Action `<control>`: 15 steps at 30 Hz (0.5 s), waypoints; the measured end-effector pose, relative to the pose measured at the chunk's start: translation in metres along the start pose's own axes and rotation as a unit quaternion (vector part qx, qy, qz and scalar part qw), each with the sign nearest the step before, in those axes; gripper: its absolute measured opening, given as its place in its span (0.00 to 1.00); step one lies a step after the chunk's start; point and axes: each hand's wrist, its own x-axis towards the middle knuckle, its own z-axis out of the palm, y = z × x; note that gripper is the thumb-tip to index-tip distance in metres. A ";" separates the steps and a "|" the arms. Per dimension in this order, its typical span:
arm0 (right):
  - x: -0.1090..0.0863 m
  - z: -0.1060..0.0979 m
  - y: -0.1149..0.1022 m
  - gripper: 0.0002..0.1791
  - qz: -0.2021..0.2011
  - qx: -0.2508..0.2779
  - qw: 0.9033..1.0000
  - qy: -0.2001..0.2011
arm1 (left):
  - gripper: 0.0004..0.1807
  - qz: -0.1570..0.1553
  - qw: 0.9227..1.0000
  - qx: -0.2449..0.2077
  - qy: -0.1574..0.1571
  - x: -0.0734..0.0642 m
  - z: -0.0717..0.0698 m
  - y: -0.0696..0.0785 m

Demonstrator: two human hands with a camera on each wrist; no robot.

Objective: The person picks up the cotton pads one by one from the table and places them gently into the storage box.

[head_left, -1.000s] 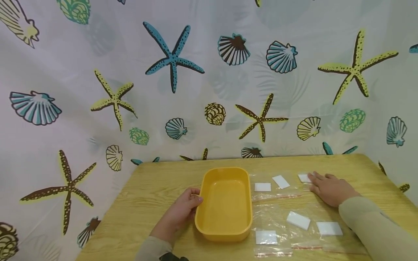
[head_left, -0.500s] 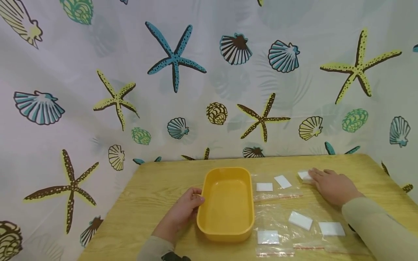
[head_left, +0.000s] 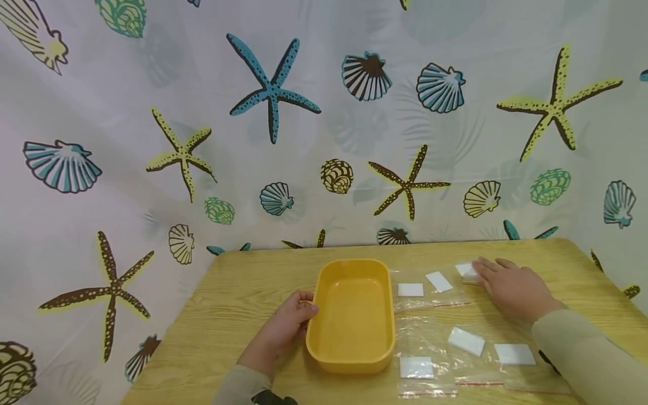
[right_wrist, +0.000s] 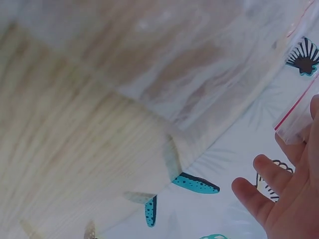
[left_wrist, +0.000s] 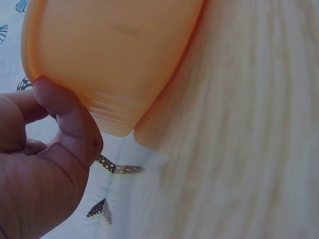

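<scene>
Pinching the left edge of a yellow, round-cornered, deep tray (head_left: 349, 320), a person's left grip (head_left: 288, 315) probably serves to steady it on the table. The right grip (head_left: 516, 287) has its thumb and finger closed on a small, clear, red-sealed plastic bag (right_wrist: 294, 124), beyond the tray's right side. Beside the tray lie more clear plastic bags with white rectangular inserts (head_left: 417, 367), laid flat perhaps for easy reach. A pale wood-grain table (head_left: 238, 281) carries them, before a white starfish-and-shell backdrop (head_left: 304, 169).
</scene>
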 end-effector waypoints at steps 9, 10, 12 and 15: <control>-0.004 -0.010 -0.007 0.27 0.001 0.002 1.000 0.002 | 0.22 -0.006 1.000 -0.004 0.002 0.006 0.002 -0.003; -0.004 -0.011 -0.009 0.27 -0.001 0.002 1.000 0.003 | 0.22 -0.006 1.000 -0.003 0.002 0.006 0.002 -0.003; -0.003 -0.013 -0.012 0.27 -0.005 0.007 1.000 0.007 | 0.22 -0.004 1.000 0.002 0.005 0.005 0.002 -0.003; -0.001 -0.016 -0.018 0.27 -0.010 0.005 1.000 0.010 | 0.23 -0.005 1.000 0.006 0.009 0.004 0.002 -0.002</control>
